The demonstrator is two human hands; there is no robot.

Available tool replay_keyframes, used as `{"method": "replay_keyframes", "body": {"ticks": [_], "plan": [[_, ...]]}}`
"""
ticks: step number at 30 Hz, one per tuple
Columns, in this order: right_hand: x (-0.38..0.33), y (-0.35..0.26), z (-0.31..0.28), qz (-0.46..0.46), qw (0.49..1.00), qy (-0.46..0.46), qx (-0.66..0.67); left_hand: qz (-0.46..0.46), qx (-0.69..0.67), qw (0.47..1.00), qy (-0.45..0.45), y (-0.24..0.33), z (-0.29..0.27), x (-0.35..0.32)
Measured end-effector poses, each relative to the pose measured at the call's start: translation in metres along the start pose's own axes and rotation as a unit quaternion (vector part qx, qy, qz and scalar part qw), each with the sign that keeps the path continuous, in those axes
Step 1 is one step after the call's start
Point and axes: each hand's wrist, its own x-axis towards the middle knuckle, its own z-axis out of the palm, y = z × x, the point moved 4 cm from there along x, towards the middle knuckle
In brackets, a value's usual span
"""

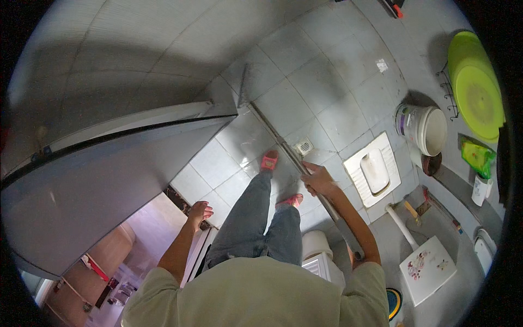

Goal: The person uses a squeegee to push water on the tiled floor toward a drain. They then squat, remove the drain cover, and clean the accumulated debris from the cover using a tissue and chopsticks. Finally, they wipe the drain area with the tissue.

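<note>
In my right hand (320,180) is the grey pole of a floor squeegee (291,155), the fingers wrapped round it. The pole slants from beside my right forearm to the far left, where a thin dark blade stands by the wall corner. My left hand (200,213) hangs near the doorway, apart from the pole, with its fingers loosely bent and nothing visible in it. Both my feet, in red slippers (269,160), stand on the pale tiled floor (294,101), which has wet-looking shiny patches.
On the right are a squat toilet (373,169), a white bucket (422,128), green basins (476,90) on the wall and a white cistern (429,270) with a pipe. A floor drain (303,146) lies beside the pole. A grey door (120,185) stands at left.
</note>
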Motion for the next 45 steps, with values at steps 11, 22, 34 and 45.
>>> {"method": "replay_keyframes", "body": {"ticks": [11,22,34,45], "plan": [[0.013,0.022,-0.012,0.006,0.992,0.062,0.114,0.050,-0.029,0.998,-0.037,0.035,0.022,-0.001],[0.044,-0.007,-0.040,-0.134,0.967,0.154,0.151,0.006,0.024,0.999,-0.020,0.032,0.035,0.004],[-0.036,0.009,-0.114,-0.103,0.949,0.180,0.239,0.010,-0.044,0.999,0.025,0.028,0.059,-0.007],[0.045,0.038,-0.233,-0.183,0.961,0.114,0.172,0.033,0.035,0.999,-0.017,0.070,0.152,-0.056]]}}
